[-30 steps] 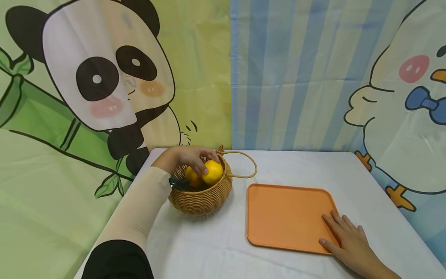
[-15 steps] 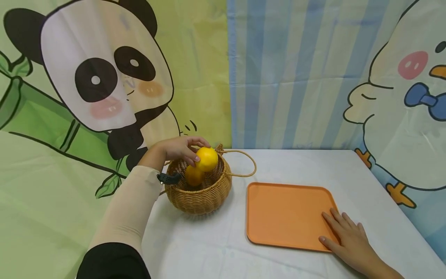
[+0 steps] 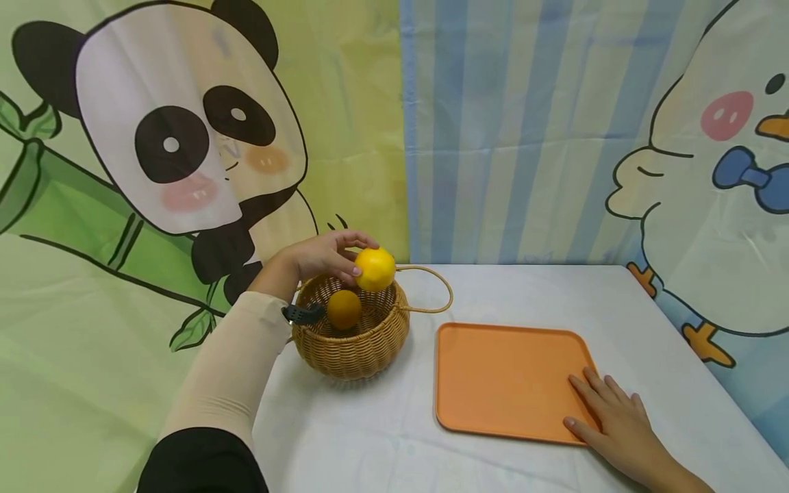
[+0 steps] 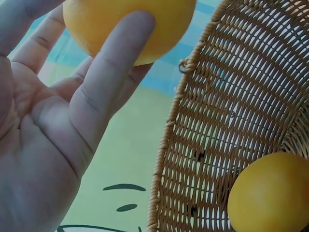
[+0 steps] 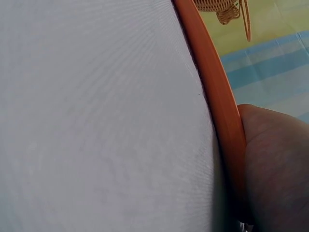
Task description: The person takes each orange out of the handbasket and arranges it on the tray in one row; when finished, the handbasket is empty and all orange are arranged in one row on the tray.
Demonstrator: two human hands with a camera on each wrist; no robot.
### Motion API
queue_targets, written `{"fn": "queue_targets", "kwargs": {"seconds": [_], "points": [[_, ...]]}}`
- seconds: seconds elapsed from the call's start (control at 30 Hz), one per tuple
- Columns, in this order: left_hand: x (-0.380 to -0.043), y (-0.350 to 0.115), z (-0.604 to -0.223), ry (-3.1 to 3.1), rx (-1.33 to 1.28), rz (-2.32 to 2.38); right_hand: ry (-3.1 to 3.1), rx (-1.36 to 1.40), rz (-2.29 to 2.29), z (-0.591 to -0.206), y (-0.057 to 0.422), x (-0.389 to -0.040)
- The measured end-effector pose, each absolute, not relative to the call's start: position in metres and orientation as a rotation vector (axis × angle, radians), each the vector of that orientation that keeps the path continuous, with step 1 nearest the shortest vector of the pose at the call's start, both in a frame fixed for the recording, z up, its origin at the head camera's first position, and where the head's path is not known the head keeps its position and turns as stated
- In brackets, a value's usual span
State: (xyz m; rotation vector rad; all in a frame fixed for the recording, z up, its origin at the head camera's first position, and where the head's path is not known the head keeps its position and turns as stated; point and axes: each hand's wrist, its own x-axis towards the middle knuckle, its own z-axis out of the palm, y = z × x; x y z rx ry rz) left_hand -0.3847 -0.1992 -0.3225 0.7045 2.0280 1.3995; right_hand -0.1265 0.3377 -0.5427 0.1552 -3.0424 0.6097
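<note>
A round yellow fruit (image 3: 375,270) is held between the thumb and fingertips of my left hand (image 3: 327,256), raised over the far side of a woven wicker basket (image 3: 351,357). In the left wrist view the thumb lies along the near side of this fruit (image 4: 99,21), outside the basket rim in that view. Another round fruit (image 3: 344,310), more orange in the shade, lies inside the basket. My right hand (image 3: 619,424) rests, fingers spread and straight, on the right edge of an orange rectangular tray (image 3: 511,383); nothing lies on the tray.
The basket's looped handle (image 3: 451,294) sticks out to the right, behind the tray. Both stand on a white-covered table (image 3: 370,438). Behind it hangs a cartoon-printed curtain (image 3: 493,137). A dark band (image 3: 303,314) circles my left wrist.
My left hand has lifted the yellow fruit up out of the basket, then shifted it slightly right. The other fruit stays inside. My right hand has stayed on the tray edge.
</note>
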Motion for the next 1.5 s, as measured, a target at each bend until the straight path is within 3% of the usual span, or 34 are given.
{"fn": "queue_targets", "kwargs": {"seconds": [1.5], "points": [[-0.358, -0.078, -0.334, 1.764, 0.972, 1.549, -3.047, 0.129, 0.588, -0.542, 0.336, -0.126]]}}
